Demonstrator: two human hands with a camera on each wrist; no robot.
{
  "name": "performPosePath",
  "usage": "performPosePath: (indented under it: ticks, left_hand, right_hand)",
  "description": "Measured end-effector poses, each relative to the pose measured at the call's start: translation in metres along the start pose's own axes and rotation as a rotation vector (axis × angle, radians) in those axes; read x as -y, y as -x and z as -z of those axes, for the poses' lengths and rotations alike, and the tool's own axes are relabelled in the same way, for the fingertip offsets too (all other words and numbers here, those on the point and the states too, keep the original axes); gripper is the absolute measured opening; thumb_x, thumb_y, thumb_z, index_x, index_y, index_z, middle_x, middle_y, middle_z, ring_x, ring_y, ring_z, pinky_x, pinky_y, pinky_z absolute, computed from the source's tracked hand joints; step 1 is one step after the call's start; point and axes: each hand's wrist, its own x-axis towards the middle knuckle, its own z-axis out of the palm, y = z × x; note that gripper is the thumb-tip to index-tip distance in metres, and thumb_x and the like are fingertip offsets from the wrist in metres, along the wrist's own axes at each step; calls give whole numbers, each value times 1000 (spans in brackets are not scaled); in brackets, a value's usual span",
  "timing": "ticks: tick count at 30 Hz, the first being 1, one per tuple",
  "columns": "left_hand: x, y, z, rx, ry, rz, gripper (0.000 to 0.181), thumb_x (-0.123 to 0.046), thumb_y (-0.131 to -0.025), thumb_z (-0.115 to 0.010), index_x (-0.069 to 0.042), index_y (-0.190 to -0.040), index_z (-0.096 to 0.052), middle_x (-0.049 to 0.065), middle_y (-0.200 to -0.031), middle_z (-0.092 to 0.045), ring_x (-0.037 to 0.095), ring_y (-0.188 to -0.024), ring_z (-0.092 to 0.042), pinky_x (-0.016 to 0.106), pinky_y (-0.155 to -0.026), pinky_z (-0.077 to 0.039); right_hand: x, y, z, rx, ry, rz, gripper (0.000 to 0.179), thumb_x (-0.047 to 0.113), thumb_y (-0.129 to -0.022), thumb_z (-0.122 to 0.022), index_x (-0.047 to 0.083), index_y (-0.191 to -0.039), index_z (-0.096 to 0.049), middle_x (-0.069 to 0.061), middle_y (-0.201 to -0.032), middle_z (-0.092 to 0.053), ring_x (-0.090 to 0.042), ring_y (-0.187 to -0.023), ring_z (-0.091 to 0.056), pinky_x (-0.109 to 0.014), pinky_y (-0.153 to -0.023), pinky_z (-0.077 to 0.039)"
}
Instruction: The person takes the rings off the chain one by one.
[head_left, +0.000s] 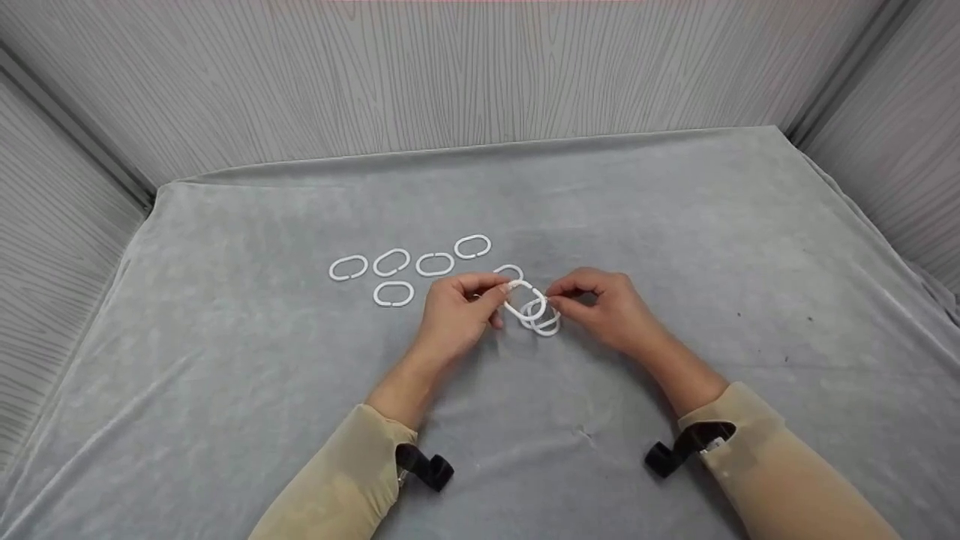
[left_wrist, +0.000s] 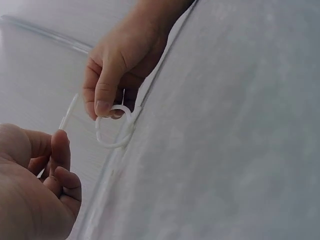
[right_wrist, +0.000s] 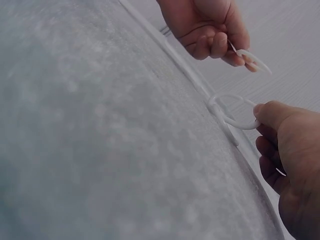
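Observation:
My left hand pinches a white oval plastic link between thumb and fingers, raised over the cloth. Across from it, my right hand pinches the edge of a second white link between thumb and forefinger. Another white link hangs hooked through that second one, below the right fingertips. In the head view the left hand's link overlaps the right hand's pair, while both wrist views show a gap between them. Each link has a small split in its outline.
Several loose white links lie on the grey cloth to the left and beyond the left hand. One more link lies partly hidden behind that hand. Grey wood-patterned panels stand around the table's back and sides.

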Motion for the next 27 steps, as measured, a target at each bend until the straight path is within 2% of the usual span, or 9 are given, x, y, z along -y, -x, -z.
performPosePath:
  ticks: [3,9,12,16,19,23,27]
  left_hand:
    - [-8,-1,8,-4,-17,-25,14,-2,-96,-75,3,-108,-81,12,-81,-70,10,-52,-61,20,-53,-46]
    - [-21,-5,29,-47,-6,-43,14,1,-96,-75,3,-108,-81,5,-80,-68,11,-53,-62,20,-54,-49]
    - [-27,-6,43,-74,5,-49,14,3,-95,-74,5,-107,-80,5,-80,-69,11,-53,-62,19,-52,-48]
    - [-31,-7,64,-106,-22,-56,15,3,-96,-73,7,-109,-79,8,-83,-71,10,-52,-62,17,-51,-46]
    - [-33,-6,83,-126,-63,-37,17,1,-97,-73,6,-112,-79,9,-85,-72,11,-54,-62,18,-51,-45]
    - [-32,-3,107,-160,-113,-6,17,-3,-98,-74,3,-113,-79,12,-86,-71,12,-56,-63,17,-50,-43]
    - [-28,-1,129,-183,-138,-5,19,-3,-98,-73,5,-115,-78,11,-89,-72,11,-57,-63,17,-50,-42]
  right_hand:
    - [0,0,0,-2,-4,-2,7,5,-94,-82,9,-99,-83,1,-97,-78,-16,-92,-70,-24,-83,-54]
    - [-1,1,1,-5,1,-25,9,3,-93,-82,10,-99,-83,2,-96,-77,-14,-91,-69,-23,-82,-54]
    - [-1,2,1,-10,4,-31,9,4,-93,-82,11,-99,-83,2,-96,-77,-14,-91,-68,-23,-81,-53]
    - [0,2,0,-13,6,-25,8,5,-93,-83,10,-99,-83,2,-95,-77,-14,-90,-69,-22,-81,-53]
    - [0,1,0,-14,6,-21,8,4,-93,-83,10,-98,-83,3,-95,-77,-14,-90,-69,-22,-81,-53]
    - [1,1,-1,-12,9,-23,9,5,-92,-83,11,-98,-83,3,-95,-77,-14,-90,-69,-22,-82,-53]
    - [1,0,-1,-12,7,-23,9,5,-92,-83,11,-98,-83,3,-95,-77,-14,-91,-69,-22,-82,-53]
